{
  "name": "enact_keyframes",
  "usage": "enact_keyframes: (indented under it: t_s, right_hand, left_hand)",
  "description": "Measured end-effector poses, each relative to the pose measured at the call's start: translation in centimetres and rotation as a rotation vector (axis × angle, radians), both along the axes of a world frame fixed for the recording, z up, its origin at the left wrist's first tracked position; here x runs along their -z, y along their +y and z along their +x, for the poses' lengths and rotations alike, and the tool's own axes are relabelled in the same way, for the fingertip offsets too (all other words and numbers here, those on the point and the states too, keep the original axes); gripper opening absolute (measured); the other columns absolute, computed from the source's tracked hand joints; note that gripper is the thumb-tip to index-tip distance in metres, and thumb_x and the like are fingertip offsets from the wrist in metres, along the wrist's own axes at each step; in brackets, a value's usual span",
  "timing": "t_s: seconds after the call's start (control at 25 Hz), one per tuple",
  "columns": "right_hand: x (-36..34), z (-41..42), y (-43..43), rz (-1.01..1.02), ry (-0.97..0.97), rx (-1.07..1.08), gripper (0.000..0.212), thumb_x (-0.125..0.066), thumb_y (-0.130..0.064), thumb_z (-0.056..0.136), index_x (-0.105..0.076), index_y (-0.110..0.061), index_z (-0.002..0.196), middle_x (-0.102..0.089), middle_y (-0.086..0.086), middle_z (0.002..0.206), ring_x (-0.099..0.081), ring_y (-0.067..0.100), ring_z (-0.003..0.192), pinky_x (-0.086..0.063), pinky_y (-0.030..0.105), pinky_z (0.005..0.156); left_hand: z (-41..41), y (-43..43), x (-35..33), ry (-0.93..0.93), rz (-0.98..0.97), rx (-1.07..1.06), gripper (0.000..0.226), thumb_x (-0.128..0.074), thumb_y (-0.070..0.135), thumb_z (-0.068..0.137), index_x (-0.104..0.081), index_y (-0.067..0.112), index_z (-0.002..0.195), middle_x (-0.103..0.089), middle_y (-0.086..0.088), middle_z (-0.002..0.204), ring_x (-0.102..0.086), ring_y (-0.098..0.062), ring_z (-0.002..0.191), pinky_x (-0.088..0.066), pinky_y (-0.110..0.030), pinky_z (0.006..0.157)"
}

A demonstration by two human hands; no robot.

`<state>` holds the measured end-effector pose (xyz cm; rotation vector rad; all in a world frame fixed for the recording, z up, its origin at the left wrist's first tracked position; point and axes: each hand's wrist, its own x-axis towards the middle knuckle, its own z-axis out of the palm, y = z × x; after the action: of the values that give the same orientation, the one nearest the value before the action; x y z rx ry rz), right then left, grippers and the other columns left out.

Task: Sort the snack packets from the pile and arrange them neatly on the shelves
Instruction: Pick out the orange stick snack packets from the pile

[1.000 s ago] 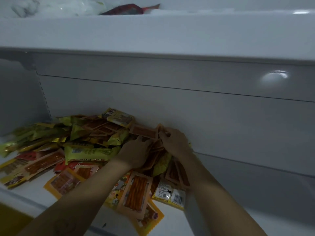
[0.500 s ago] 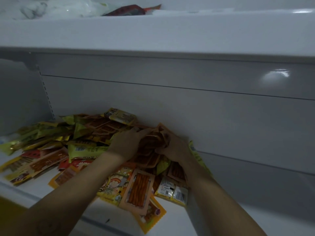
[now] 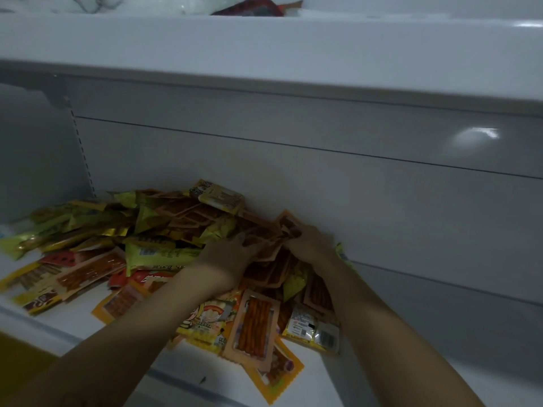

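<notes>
A pile of snack packets [image 3: 152, 230] lay on the lower shelf [image 3: 73, 324], spread from its far left corner toward the middle and up against the grey back panel [image 3: 382, 215]. Green and gold packets [image 3: 58, 224] filled the left end, with long orange ones [image 3: 88, 271] nearer. The left hand [image 3: 229, 257] lay back-up on the heap, its fingers in among small orange packets [image 3: 264, 271]; whether they gripped any could not be told. Just right of it, the right hand [image 3: 311, 245] had its fingers curled round a few of those packets at the pile's far right edge. A white barcode packet [image 3: 314, 330] lay beside the right forearm. Above, a red packet [image 3: 252, 8] sat on the upper shelf [image 3: 264, 54].
</notes>
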<state>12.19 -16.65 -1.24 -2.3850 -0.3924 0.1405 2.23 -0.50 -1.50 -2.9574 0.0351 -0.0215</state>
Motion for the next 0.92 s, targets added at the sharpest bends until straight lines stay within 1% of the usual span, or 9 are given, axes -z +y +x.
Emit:
enact_keyframes:
  t_s: [0.08,0.16,0.2,0.28,0.44,0.6,0.76,0.84,0.92]
  right_hand:
    - [0.0,0.3,-0.4,0.054,-0.031,0.073,0.033,-0.065,-0.025,0.087,-0.068,0.005,0.100,-0.065,0.012,0.079,-0.062,0.029,0.072,-0.038,0.026,0.051]
    - [-0.5,-0.3,-0.2,0.051,-0.068,0.083,0.039,-0.063,-0.038,0.090,-0.065,0.000,0.081,-0.053,0.003,0.063,-0.055,0.022,0.063,-0.031,0.025,0.046]
    - [-1.0,-0.5,-0.1,0.066,-0.035,0.063,0.046,-0.062,-0.048,0.090,-0.062,-0.004,0.075,-0.051,0.002,0.062,-0.054,0.019,0.061,-0.032,0.026,0.047]
    - [-2.2,-0.8,-0.1,0.105,0.113,0.025,0.052,-0.061,-0.057,0.087,-0.065,-0.007,0.077,-0.060,0.003,0.070,-0.058,0.016,0.065,-0.038,0.026,0.052]
    - [-2.5,-0.2,-1.0,-0.109,0.103,-0.074,0.038,-0.060,-0.035,0.095,-0.070,-0.004,0.115,-0.065,0.014,0.116,-0.061,0.026,0.103,-0.049,0.032,0.085]
    - [-0.9,-0.6,-1.1,-0.072,0.011,-0.020,0.043,-0.079,-0.032,0.078,-0.069,-0.011,0.114,-0.063,0.006,0.111,-0.059,0.023,0.099,-0.045,0.029,0.073]
    - [-0.3,-1.1,-1.0,-0.024,0.074,0.013,0.050,-0.084,-0.038,0.072,-0.068,-0.007,0.108,-0.066,0.006,0.104,-0.059,0.018,0.090,-0.047,0.032,0.072]
    - [-0.4,-1.3,-1.3,0.071,0.106,0.058,0.051,-0.085,-0.039,0.070,-0.070,-0.003,0.103,-0.069,0.011,0.101,-0.065,0.025,0.091,-0.054,0.039,0.078]
    - [-0.5,-1.5,-1.5,0.103,0.088,0.041,0.041,-0.079,-0.031,0.079,-0.070,0.004,0.100,-0.068,0.013,0.092,-0.065,0.028,0.086,-0.052,0.037,0.073]
  left_hand:
    - [-0.7,-0.1,-1.1,0.139,-0.085,0.002,0.067,-0.046,0.048,0.097,-0.007,0.049,0.152,-0.014,-0.005,0.163,-0.050,-0.034,0.127,-0.049,-0.041,0.094]
    - [-1.0,-0.1,-2.0,0.256,-0.172,-0.006,0.068,-0.034,0.071,0.092,-0.011,0.047,0.152,-0.016,-0.002,0.163,-0.037,-0.032,0.139,-0.038,-0.042,0.109]
    - [-0.9,-0.1,-2.2,0.264,-0.226,-0.010,0.065,-0.025,0.072,0.094,-0.017,0.046,0.152,-0.024,-0.002,0.161,-0.037,-0.030,0.139,-0.034,-0.042,0.111]
    - [-0.3,0.2,-2.2,0.215,-0.357,0.008,0.051,-0.019,0.055,0.103,-0.029,0.039,0.150,-0.038,-0.005,0.154,-0.039,-0.029,0.136,-0.031,-0.039,0.111]
    - [1.1,0.1,-1.1,0.099,-0.474,0.010,0.041,-0.040,0.037,0.103,-0.038,0.032,0.144,-0.037,-0.011,0.148,-0.028,-0.036,0.139,-0.026,-0.045,0.114]
    - [2.2,-0.7,-0.6,0.088,-0.485,-0.113,0.087,-0.061,0.045,0.091,-0.006,0.020,0.154,-0.028,-0.026,0.149,-0.025,-0.045,0.139,-0.034,-0.051,0.109]
    - [3.1,-0.8,-0.8,0.109,-0.554,-0.202,0.105,-0.075,0.052,0.078,-0.017,0.001,0.150,-0.022,-0.024,0.155,-0.022,-0.043,0.142,-0.033,-0.050,0.112]
    - [3.2,-1.1,-0.7,0.123,-0.643,-0.213,0.115,-0.079,0.053,0.074,-0.011,0.004,0.152,-0.013,-0.024,0.158,-0.018,-0.044,0.144,-0.032,-0.051,0.113]
    - [3.3,-1.4,-0.3,0.126,-0.713,-0.202,0.120,-0.081,0.051,0.072,-0.004,0.011,0.155,-0.009,-0.021,0.159,-0.017,-0.042,0.146,-0.033,-0.050,0.113]
